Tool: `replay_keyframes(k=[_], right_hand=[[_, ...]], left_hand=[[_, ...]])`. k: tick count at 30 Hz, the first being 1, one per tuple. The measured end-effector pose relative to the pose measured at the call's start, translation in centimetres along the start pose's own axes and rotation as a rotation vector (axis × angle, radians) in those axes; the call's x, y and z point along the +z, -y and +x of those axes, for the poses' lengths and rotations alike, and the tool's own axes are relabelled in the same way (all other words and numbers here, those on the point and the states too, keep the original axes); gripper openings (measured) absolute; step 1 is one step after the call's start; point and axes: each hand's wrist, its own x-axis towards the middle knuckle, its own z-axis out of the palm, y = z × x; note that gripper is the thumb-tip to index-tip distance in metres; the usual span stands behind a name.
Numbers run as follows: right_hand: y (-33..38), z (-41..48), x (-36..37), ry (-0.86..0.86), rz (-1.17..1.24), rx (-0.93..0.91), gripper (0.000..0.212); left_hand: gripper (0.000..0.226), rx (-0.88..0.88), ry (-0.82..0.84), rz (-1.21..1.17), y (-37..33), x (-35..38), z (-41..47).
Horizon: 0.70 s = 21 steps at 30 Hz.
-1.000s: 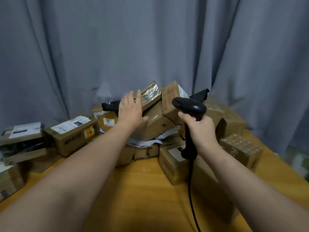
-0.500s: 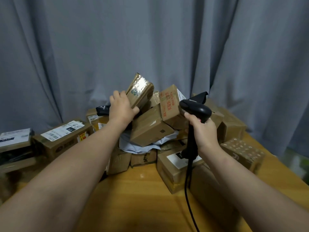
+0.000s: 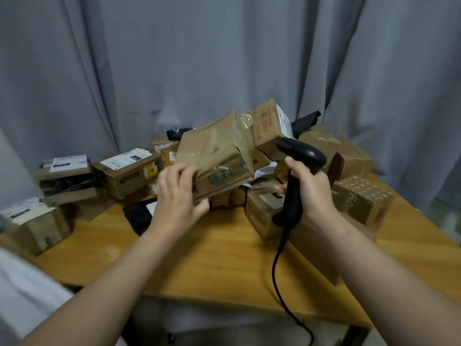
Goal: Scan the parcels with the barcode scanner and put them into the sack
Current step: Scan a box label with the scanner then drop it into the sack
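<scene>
Left hand [image 3: 178, 196] grips a taped brown parcel [image 3: 214, 156] by its near-left corner and holds it tilted, clear of the counter [image 3: 199, 258], in front of the back-edge pile. Right hand [image 3: 314, 193] is wrapped round the barcode scanner [image 3: 303, 152] handle, with the head pointing left, just beside the parcel. Cable [image 3: 275, 265] drops over the counter's front edge. Other parcels [image 3: 129, 168] are piled along the back edge.
</scene>
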Motion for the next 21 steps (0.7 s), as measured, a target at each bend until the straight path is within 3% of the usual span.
replay_keyframes(k=[3,7,11,15,17,21], right_hand=[[-2.3,-3.5,-0.6,0.062,-0.028,0.059,0.019],[-6.0,-7.3,-1.5,0.157,-0.189,0.093,0.013],[-8.4,-9.4,-2.0,0.174,-0.190,0.191,0.011],[-9.3,-9.5,-1.8,0.162,-0.155,0.233,0.012],[-9.4,-9.1,-1.4,0.156,-0.142,0.255,0.013],[-9.5,-8.9,0.0,0.129,-0.143,0.233,0.014]], left_hand=[[0.058,0.195,0.008,0.143,0.0,-0.5,-5.0],[0.078,0.315,0.227,0.191,-0.3,-0.9,-8.7],[0.077,0.305,0.536,0.210,-0.6,-1.3,-10.4],[0.046,0.190,0.546,0.125,-0.1,-2.1,-9.5],[0.061,0.111,0.604,0.090,0.0,-2.0,-8.8],[0.101,0.100,0.871,0.266,-0.9,-0.7,-9.1]])
